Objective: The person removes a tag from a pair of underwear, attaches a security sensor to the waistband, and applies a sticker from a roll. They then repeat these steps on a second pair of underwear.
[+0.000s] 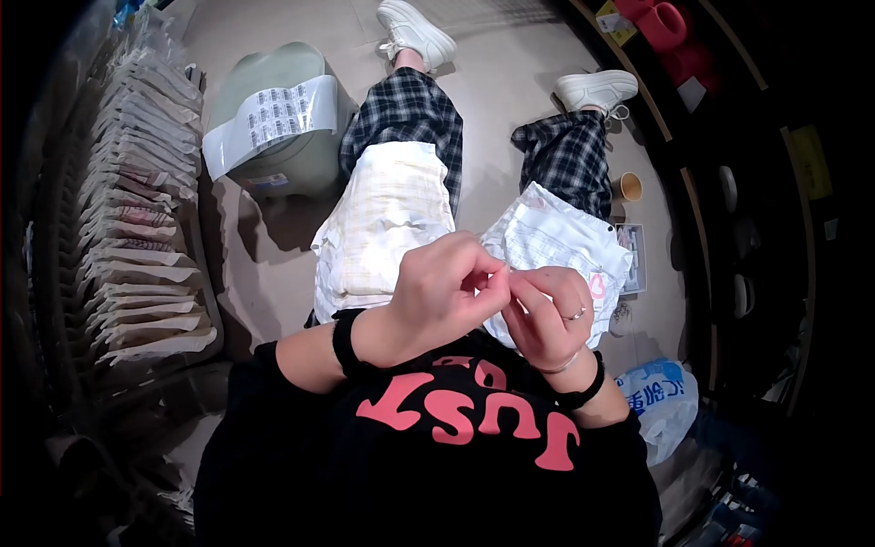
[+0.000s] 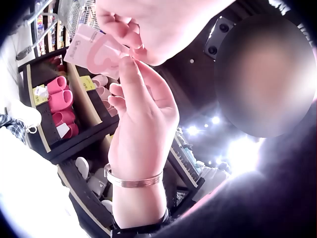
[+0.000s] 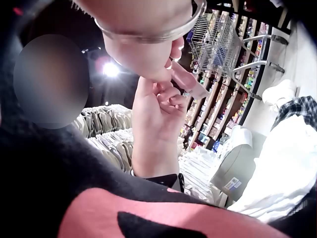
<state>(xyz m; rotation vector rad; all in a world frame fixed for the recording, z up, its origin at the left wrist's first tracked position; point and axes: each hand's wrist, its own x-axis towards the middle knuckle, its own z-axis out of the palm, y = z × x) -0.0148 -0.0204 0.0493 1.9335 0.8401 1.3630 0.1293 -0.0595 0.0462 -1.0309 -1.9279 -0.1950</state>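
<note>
Shop floor (image 1: 492, 100): pink card (image 2: 84, 47) apparently pinched by left hand (image 1: 447, 290), right hand (image 1: 551, 317) (garments (image 1: 392, 205) lap-parked, probably freeing both).

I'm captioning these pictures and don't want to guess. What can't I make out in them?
- Exactly how the left hand and right hand meet the pink card: left wrist view, overlapping fingertips hide it.
- The card's smallest print: left wrist view, too small.
- The codes on the label sheet on the pale green bin: head view, too small.
- The white bag's contents: head view, hidden by its printed side.
</note>
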